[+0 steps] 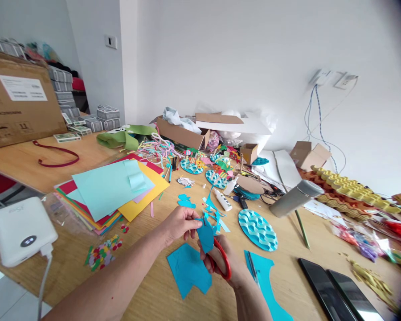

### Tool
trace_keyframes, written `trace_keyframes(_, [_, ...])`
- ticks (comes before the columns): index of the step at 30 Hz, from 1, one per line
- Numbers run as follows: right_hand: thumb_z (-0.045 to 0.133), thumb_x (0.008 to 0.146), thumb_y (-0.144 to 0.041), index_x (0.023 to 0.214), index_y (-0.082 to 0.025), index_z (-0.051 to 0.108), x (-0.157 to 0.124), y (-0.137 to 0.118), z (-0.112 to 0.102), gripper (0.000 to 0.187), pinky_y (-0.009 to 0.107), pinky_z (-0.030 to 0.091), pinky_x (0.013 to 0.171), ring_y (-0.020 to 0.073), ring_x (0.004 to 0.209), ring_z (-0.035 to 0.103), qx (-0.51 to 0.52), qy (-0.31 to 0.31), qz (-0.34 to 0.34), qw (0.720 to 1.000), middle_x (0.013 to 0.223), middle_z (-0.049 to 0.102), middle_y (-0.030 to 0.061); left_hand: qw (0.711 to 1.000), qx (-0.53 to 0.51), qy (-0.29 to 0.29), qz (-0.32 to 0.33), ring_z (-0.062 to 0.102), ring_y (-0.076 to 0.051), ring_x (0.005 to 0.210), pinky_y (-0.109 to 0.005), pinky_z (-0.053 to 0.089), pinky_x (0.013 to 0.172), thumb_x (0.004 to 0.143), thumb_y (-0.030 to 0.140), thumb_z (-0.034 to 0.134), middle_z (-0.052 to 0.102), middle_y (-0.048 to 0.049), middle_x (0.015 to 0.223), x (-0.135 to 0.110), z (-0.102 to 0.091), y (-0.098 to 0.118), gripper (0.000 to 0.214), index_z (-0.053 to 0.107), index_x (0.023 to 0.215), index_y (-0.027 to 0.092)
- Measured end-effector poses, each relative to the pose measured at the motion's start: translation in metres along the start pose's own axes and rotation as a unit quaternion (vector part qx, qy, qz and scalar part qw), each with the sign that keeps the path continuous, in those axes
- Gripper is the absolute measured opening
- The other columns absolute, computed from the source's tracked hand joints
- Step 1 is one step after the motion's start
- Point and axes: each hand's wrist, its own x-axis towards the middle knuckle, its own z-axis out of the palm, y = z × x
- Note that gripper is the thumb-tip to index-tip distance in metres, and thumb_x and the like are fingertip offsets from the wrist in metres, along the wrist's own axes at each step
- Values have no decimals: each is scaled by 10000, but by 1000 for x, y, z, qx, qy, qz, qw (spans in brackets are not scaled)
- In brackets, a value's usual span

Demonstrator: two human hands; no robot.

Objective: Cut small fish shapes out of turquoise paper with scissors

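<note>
My left hand [178, 224] pinches a small piece of blue paper [206, 236] by its top edge, just above the wooden table [160, 294]. My right hand [225, 263] is closed through the red handles of a pair of scissors [223, 258], whose blades sit at the blue piece. Under my hands lies a larger blue sheet [189, 269], and another blue offcut [265, 278] lies to the right. Blue scraps [214, 214] are scattered just beyond my hands.
A stack of coloured paper [112, 191] lies at the left, a white power bank [22, 229] nearer me. A blue wavy disc [257, 229], glue bottle [223, 199], grey flask [296, 198], two dark tablets [341, 290], cardboard boxes [182, 133] and craft clutter fill the rest.
</note>
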Motion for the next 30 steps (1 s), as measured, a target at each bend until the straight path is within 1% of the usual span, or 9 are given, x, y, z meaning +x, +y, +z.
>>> trace_keyframes(7, [586, 778, -482, 558, -164, 532, 4, 8, -2, 390, 191, 303, 390, 75, 359, 443, -4, -1, -16, 1000, 409, 513, -24, 1000, 0, 2, 0, 437, -74, 367, -196, 306, 382, 648, 367, 646, 568, 19, 454, 0, 0, 0, 234, 559, 646, 149])
trace_keyframes(16, [595, 747, -538, 550, -169, 517, 0, 0, -1, 425, 195, 280, 384, 68, 343, 413, -9, 6, -11, 1000, 390, 489, -26, 1000, -8, 3, -3, 441, -75, 368, -196, 305, 385, 642, 378, 652, 564, 21, 449, 1, 0, -2, 246, 562, 649, 149])
trace_keyframes(22, [586, 766, -523, 551, -170, 520, 1, 3, -1, 419, 196, 279, 375, 71, 336, 411, -3, -3, -19, 1000, 386, 489, -26, 1000, -8, 4, -6, 442, -77, 363, -196, 301, 381, 637, 380, 647, 570, 16, 451, 1, 0, -2, 247, 567, 664, 148])
trace_keyframes(30, [605, 770, -501, 590, -163, 542, 3, 4, 1, 388, 195, 299, 383, 80, 358, 439, -1, 9, -11, 1000, 408, 505, -24, 1000, -8, 0, -9, 445, -75, 365, -194, 302, 378, 620, 372, 646, 573, 14, 456, 1, 1, 0, 243, 576, 658, 143])
